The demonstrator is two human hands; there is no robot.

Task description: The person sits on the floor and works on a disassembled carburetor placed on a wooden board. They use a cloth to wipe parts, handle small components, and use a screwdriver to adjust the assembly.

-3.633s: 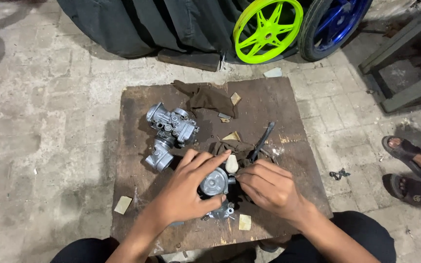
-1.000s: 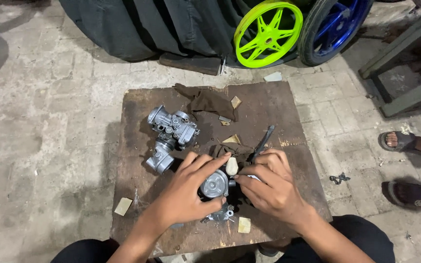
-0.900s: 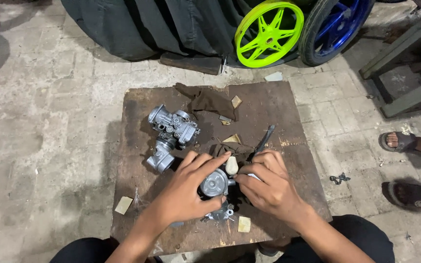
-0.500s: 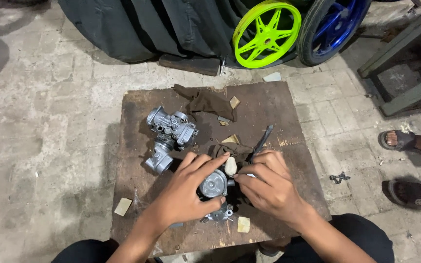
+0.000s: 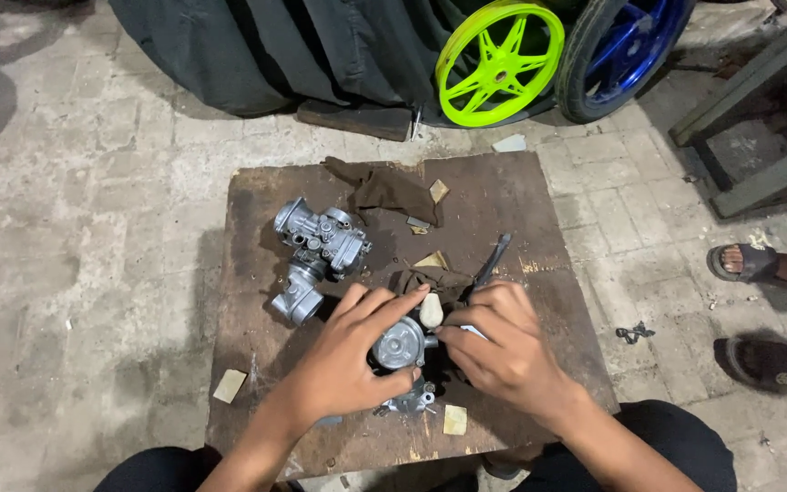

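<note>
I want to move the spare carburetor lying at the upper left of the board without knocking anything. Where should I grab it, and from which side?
Probably across the wide upper body of the spare carburetor, coming from above and from the board's left edge. That side is bare wood, while the brown rag lies to its right and the left hand works just below. Its narrower lower barrel juts toward that hand.

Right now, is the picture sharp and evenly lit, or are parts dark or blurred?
Head view: sharp in the middle, where the left hand and right hand hold a grey metal carburetor part; soft, even light, faint shadows on the wooden board; the black cover at the top is dark; edges bend slightly.
</note>
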